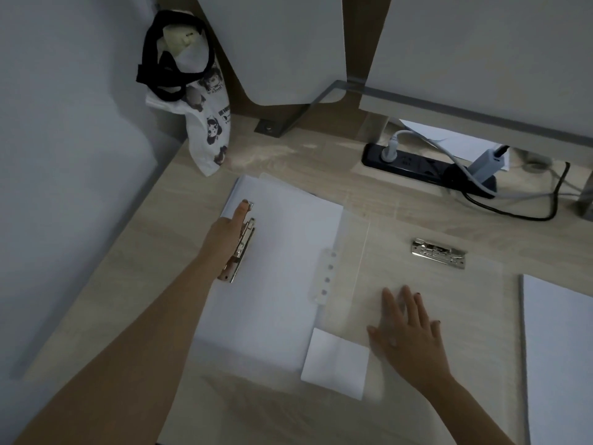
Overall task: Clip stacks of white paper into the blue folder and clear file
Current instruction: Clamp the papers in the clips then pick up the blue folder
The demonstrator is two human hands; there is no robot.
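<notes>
Pale wooden worktop (305, 155): left hand (229, 234), grip loose with index finger straight, presses the metal clip (239, 252) on the white paper stack (282, 268) in the clear file (449, 300). Right hand (409, 332) lies flat on the file's cover, fingers spread. Around them are a second clip (438, 253), a spare paper stack (558, 348), a power strip (426, 170) and a cartoon-printed bag (208, 130) whose writing is unreadable.

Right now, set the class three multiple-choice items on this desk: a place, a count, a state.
1. Spare paper stack lies: A desk's right side; B under the power strip; C in the bag.
2. Metal clips: A one; B two; C four.
3. Right hand: A flat, open; B fist; C holding a pen.
1A, it sits far right. 2B, one at the left hand, one on the clear file. 3A, fingers spread flat.
</notes>
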